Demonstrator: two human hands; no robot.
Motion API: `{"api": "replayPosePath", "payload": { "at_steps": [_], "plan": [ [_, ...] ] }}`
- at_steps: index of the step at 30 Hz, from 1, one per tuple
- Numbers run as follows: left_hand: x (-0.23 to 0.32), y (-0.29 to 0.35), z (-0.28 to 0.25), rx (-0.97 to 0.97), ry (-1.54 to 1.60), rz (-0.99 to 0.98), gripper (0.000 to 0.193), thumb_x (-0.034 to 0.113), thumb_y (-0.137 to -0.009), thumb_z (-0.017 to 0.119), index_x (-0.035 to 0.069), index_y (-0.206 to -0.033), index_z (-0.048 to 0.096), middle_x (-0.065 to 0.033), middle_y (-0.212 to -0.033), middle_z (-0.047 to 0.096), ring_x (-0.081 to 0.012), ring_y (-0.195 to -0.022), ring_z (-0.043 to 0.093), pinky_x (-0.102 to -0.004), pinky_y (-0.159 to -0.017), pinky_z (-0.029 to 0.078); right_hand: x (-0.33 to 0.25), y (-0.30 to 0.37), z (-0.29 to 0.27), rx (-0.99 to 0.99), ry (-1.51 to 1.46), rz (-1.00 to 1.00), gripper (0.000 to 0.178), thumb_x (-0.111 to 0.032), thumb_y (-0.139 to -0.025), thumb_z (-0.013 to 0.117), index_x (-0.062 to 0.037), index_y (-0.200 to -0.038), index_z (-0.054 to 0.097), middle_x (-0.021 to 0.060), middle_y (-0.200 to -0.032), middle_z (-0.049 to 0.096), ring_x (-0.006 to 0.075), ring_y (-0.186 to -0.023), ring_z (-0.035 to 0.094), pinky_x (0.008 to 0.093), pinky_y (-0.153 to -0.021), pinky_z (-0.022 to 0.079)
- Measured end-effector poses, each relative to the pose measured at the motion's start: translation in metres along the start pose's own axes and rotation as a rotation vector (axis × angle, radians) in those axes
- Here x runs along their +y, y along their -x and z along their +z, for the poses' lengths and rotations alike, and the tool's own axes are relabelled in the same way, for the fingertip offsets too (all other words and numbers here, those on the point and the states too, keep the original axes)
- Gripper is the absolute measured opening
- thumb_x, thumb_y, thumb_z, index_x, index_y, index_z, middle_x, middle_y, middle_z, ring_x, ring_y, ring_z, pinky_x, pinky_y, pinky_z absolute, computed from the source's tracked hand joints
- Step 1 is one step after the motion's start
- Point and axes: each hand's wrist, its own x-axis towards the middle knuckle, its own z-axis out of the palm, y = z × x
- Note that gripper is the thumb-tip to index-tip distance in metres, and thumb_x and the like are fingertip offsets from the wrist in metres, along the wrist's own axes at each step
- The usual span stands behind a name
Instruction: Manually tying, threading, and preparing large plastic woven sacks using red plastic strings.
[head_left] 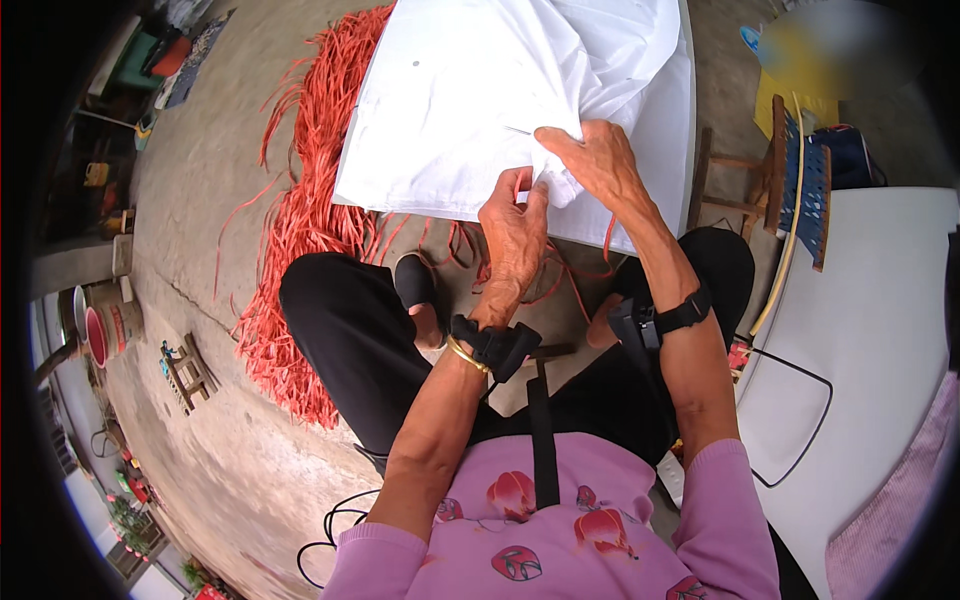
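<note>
A crumpled white sheet (450, 110), cloth or thin plastic, lies over a flat white surface in front of me. My right hand (597, 165) is closed on a gathered fold of it, thumb and fingers pressed together. Just left of those fingertips a thin dark needle-like rod (517, 130) sticks out over the sheet; I cannot tell whether it is held or stuck through. My left hand (514, 232) is closer to me, pinching the sheet's bunched near edge between thumb and fingers. A bit of red shows between the left fingers. Loose red strips (462, 245) hang below this edge.
A long heap of red strips (310, 220) lies on the concrete floor at left. Farther left are a small wooden stool (188, 373) and a bucket (112, 330). A wooden chair (775, 175) and a white tabletop (850, 330) stand at right, with a bent black wire (815, 375).
</note>
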Motion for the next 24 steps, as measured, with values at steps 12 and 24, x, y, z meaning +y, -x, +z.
{"api": "replayPosePath", "payload": {
  "at_steps": [12,24],
  "plan": [
    [-0.029,-0.048,0.01,0.058,0.911,-0.599,0.02,0.014,-0.089,0.041,0.004,-0.075,0.049,-0.0019,-0.057,0.04,-0.0085,-0.039,0.022,-0.0253,-0.038,0.019,-0.003,0.003,-0.013,0.014,-0.117,-0.02,0.053,-0.04,-0.067,0.061,0.0075,-0.049,0.046,0.0137,-0.044,0.045,0.0224,-0.043,0.043,0.0392,-0.046,0.041],
    [-0.02,-0.052,0.006,0.076,0.933,-0.479,0.01,0.002,-0.085,0.037,0.008,-0.08,0.043,0.0009,-0.055,0.032,-0.0094,-0.039,0.022,-0.0258,-0.039,0.018,0.002,0.008,-0.015,0.013,-0.139,0.026,0.051,-0.04,-0.068,0.061,0.0072,-0.051,0.049,0.0157,-0.045,0.046,0.0231,-0.043,0.045,0.0396,-0.045,0.041]
  ]
}}
